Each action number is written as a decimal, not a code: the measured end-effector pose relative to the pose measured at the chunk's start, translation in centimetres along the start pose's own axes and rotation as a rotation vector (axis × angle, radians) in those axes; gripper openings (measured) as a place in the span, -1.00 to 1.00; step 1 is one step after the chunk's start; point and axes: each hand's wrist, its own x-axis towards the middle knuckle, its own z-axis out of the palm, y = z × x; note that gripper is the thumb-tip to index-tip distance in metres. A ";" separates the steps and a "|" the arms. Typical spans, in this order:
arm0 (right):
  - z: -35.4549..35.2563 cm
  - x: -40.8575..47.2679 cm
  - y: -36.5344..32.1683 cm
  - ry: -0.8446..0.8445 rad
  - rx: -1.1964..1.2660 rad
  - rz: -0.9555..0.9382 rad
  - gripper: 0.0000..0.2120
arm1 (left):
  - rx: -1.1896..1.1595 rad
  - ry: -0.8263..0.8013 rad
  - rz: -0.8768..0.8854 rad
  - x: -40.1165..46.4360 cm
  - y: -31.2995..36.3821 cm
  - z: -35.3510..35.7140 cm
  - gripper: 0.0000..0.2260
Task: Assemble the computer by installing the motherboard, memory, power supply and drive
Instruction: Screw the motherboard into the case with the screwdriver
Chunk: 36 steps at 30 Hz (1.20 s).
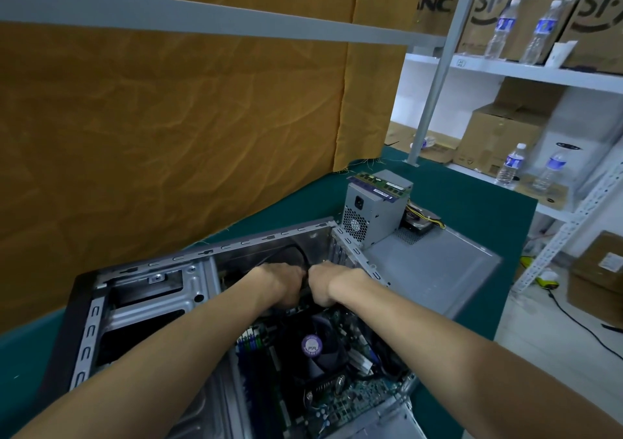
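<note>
An open grey computer case [145,290] lies on its side on the green table. The motherboard [340,394], with its black cooler fan and purple sticker [312,346], sits inside the case. My left hand [281,285] and my right hand [325,283] are close together deep inside the case, at the board's far edge, fingers curled down; what they grip is hidden. A grey power supply [371,212] stands beyond the case on the removed side panel [435,270], with memory sticks [382,182] lying on top. A drive [421,224] lies behind it among yellow and black wires.
An orange cloth [168,118] hangs as a wall behind the table. White metal shelves [526,71] at the right hold cardboard boxes and water bottles [512,165]. The green table [455,195] ends at the right, where a black cable runs over the floor.
</note>
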 end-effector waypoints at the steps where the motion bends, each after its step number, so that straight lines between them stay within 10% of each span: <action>1: 0.0 0.1 0.0 0.000 -0.008 -0.002 -0.74 | 0.002 0.005 0.004 -0.1 -0.1 0.0 -0.76; 30: -1.5 0.2 -1.0 -0.166 -0.169 0.045 -0.84 | -0.013 0.050 0.027 -0.3 0.1 -0.3 -0.87; 36: -6.0 -1.4 0.9 -0.107 0.350 -0.106 -0.74 | -0.060 0.124 0.051 -0.5 0.5 0.6 -0.61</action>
